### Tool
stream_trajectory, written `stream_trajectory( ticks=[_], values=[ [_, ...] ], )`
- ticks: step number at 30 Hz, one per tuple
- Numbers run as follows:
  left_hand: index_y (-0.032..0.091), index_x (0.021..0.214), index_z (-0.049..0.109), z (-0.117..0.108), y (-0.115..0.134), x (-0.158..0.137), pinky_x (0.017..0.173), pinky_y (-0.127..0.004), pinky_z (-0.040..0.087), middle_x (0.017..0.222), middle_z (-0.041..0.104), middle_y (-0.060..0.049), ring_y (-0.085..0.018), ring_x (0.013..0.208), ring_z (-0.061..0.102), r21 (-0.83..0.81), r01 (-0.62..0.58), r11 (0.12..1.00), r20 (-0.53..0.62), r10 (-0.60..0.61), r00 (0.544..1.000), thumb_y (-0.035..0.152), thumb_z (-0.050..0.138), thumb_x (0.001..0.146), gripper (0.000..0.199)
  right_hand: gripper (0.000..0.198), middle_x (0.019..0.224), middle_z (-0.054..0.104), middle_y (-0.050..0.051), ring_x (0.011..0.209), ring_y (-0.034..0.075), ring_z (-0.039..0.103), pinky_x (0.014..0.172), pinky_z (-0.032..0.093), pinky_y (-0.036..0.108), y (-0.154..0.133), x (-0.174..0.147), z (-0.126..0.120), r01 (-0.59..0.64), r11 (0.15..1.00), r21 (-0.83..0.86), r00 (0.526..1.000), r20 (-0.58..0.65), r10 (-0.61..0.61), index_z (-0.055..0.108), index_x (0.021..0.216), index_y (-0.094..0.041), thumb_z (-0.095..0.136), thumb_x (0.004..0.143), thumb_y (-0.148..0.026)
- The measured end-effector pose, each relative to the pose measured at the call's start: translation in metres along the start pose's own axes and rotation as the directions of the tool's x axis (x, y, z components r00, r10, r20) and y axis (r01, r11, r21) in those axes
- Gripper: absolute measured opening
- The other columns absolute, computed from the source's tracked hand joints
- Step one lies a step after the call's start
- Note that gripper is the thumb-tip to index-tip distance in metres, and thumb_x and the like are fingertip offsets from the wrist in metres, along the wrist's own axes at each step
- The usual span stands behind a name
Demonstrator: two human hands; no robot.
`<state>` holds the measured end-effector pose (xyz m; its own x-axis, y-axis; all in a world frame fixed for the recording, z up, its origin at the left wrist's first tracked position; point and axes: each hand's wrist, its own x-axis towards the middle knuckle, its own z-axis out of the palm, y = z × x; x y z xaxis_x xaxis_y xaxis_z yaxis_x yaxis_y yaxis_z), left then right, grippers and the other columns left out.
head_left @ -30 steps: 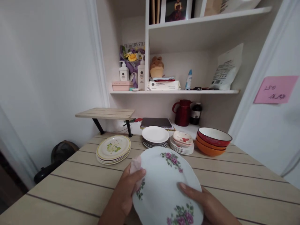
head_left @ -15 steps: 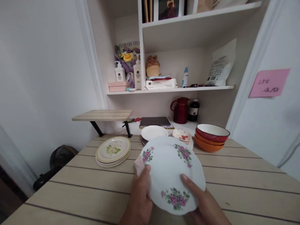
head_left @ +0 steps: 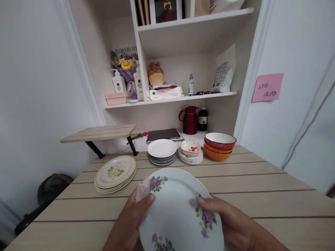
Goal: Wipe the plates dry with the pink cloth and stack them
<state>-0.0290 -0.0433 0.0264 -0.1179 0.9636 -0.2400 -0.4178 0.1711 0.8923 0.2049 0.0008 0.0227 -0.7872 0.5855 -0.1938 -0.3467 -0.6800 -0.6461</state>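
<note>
A white plate with purple flower sprigs (head_left: pixel 178 205) is held between both hands, tilted up over the near part of the table. My left hand (head_left: pixel 133 216) grips its left rim, thumb on the face, with a pale pink cloth (head_left: pixel 142 189) pressed between hand and plate. My right hand (head_left: pixel 230 216) holds the right rim, its thumb on the face and its other fingers hidden behind. The plate's lower edge runs out of view.
On the wooden table (head_left: pixel 261 195) stand yellow-rimmed plates (head_left: pixel 115 172), white-topped plates (head_left: pixel 162 149), small plates with square dishes (head_left: pixel 190 149) and stacked bowls (head_left: pixel 220 144). Behind are a laptop (head_left: pixel 162 134), a red jug (head_left: pixel 190 120) and a dark bottle (head_left: pixel 202 120). A raised wooden shelf (head_left: pixel 101 132) stands left.
The flowered plate has come lower and nearer, and it has turned in my hands. My right hand sits higher on its rim. The view has swung right.
</note>
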Motion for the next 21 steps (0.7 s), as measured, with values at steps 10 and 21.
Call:
stream_trajectory(
  ticks=[10,21],
  values=[
    [0.021,0.133,0.047,0.012,-0.005,0.012,0.087,-0.039,0.053,0.111,0.072,-0.011,-0.028,0.099,0.068,-0.011,-0.154,0.988,-0.135,0.151,0.979,0.029,0.075,0.071,0.069,0.067,0.098,0.074,0.020,0.088,0.031,0.071,0.091,0.050,0.048,0.018,0.018,0.008,0.153,0.987,0.045,0.955,-0.264,-0.136,0.051,0.134,-0.006,0.071,0.072,-0.022],
    [0.021,0.135,0.045,0.018,-0.043,0.037,0.082,-0.033,0.053,0.109,0.071,-0.011,-0.026,0.097,0.067,-0.083,-0.186,0.979,-0.116,0.176,0.978,0.041,0.081,0.062,0.084,0.069,0.099,0.075,0.016,0.093,0.029,0.070,0.092,0.051,0.045,0.002,0.028,0.001,0.381,0.918,0.106,0.836,-0.464,-0.293,0.041,0.140,-0.008,0.068,0.079,-0.027]
  ],
)
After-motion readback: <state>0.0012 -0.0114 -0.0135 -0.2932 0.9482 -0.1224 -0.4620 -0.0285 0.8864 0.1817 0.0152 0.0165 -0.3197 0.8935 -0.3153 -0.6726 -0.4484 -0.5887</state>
